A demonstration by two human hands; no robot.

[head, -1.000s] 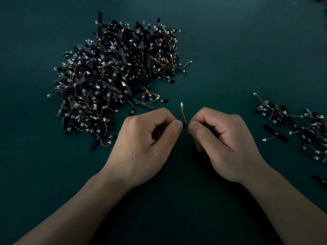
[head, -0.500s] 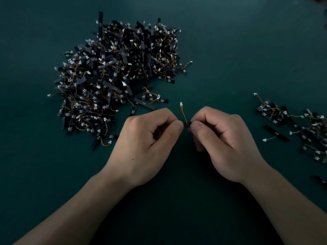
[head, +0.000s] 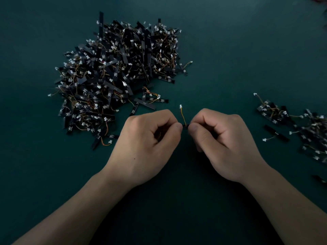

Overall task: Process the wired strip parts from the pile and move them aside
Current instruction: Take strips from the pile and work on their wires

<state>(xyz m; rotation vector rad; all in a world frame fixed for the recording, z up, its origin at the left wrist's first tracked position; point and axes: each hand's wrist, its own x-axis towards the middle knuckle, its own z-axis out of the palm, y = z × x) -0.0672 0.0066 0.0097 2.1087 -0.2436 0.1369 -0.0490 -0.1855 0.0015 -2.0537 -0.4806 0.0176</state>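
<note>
Both hands meet over the dark green counter [head: 230, 50], knuckles up and fingers curled, and each grip is closed on one end of a single strip part [head: 185, 126]. The left hand [head: 146, 144] pinches it between thumb tip and forefinger from one side, and the right hand [head: 224, 142] does the same from the other. Only a short black stretch shows in the gap between the two thumbs.

The strip's long axis seems to run crosswise, straight from one grip to the other, though most of its length is hidden inside the fingers. From the exposed stretch a thin orange-yellow wire [head: 183, 117] rises away from the grips and ends in a small white connector [head: 180, 106].

The pile [head: 116, 76] lies beyond and outward of the left grip, with its nearest strays just past the left knuckles. The set-aside group [head: 300, 124] lies outward of the right grip, well apart from it, so the right hand is the nearer one for carrying the strip aside. Both forearms angle inward toward the shared pinch.
</note>
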